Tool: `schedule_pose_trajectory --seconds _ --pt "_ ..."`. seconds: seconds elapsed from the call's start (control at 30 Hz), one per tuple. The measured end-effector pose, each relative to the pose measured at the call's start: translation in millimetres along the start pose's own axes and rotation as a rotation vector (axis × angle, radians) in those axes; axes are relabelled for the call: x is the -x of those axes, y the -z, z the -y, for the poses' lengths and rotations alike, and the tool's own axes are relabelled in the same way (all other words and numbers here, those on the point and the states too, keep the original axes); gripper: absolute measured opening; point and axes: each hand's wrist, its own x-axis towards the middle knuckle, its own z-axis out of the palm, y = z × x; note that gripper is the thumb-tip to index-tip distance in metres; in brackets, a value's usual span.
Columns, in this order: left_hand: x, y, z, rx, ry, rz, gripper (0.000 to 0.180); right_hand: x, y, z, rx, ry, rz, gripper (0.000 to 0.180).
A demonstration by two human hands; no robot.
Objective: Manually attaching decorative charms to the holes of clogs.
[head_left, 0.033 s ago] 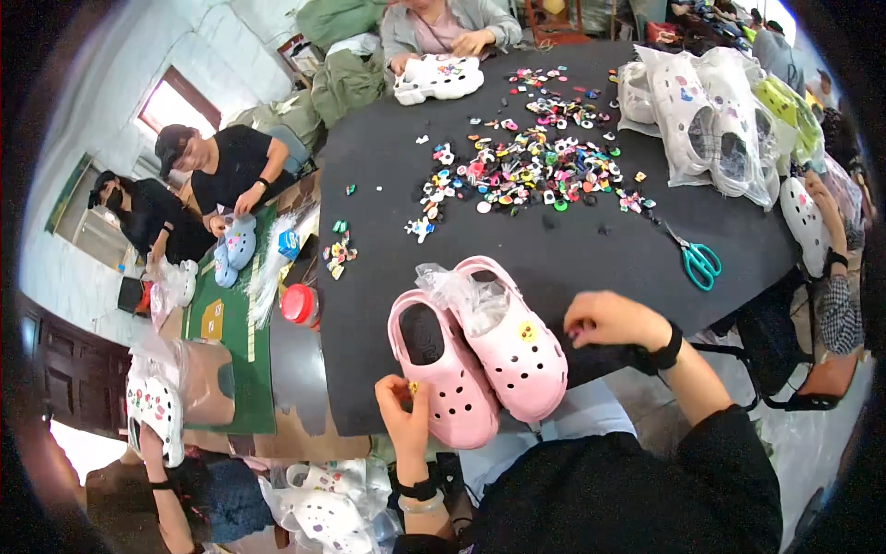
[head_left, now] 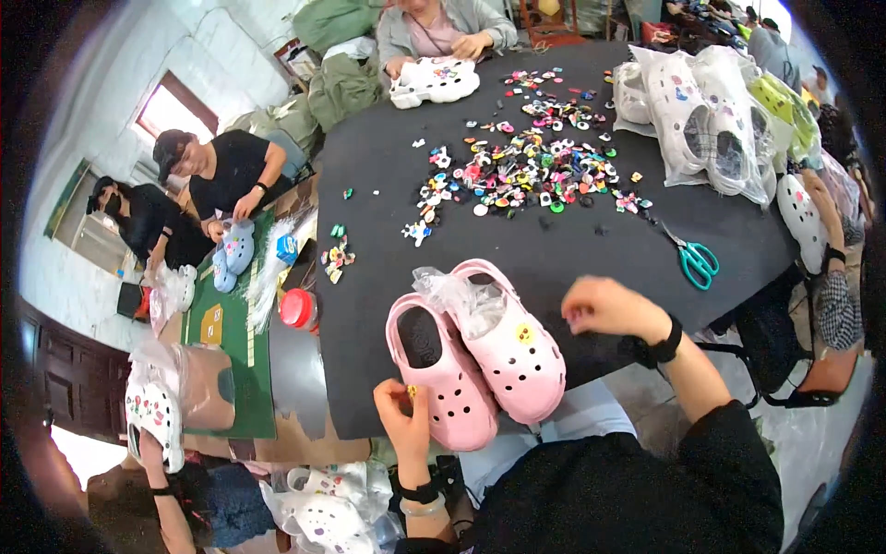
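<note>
A pair of pink clogs stands side by side at the table's near edge, toes toward me. On the right clog (head_left: 523, 374) sits a round yellow charm (head_left: 525, 333) above the holes, and clear crumpled plastic (head_left: 475, 307) fills its opening. The left clog (head_left: 449, 397) shows bare holes. Beside it, my left hand (head_left: 402, 420) pinches a small yellow charm (head_left: 412, 392) between thumb and finger. My right hand (head_left: 609, 309) hovers right of the right clog, apart from it, fingers curled; whether they hold anything is hidden.
Loose colourful charms (head_left: 517, 171) lie heaped mid-table, with a smaller group (head_left: 338, 258) at the left. Teal-handled scissors (head_left: 697, 261) lie at the right, near bagged white clogs (head_left: 683, 120). A red-lidded jar (head_left: 297, 307) stands on the left. Co-workers handle clogs around the table.
My right hand has lifted slightly away from the clog's side. My left hand and the clogs stay nearly where they were.
</note>
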Motion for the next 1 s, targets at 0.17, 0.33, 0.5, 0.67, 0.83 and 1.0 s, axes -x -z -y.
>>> schedule_pose_trajectory --seconds 0.17,0.33,0.5,0.67,0.83,1.0 --pt "0 -1 -20 -0.305 -0.275 -0.035 0.015 -17 38 36 0.113 -0.046 -0.563 0.027" --pt "-9 5 -22 -0.525 -0.385 0.060 0.012 -24 -2 74 0.071 -0.057 -0.110 0.039" --pt "-13 5 -12 -0.413 -0.413 0.046 0.016 -24 -51 65 0.005 -0.070 -0.189 0.049" --pt "-12 3 -10 -0.340 -0.347 0.049 0.020 -22 -72 54 0.219 0.044 -0.373 0.031" --pt "-14 7 -9 -0.280 -0.283 0.048 0.021 -25 -77 40 0.235 0.126 -0.428 0.026" --pt "-19 3 -7 -0.261 -0.326 0.089 0.024 -17 -71 48 0.227 0.153 -0.422 0.022"
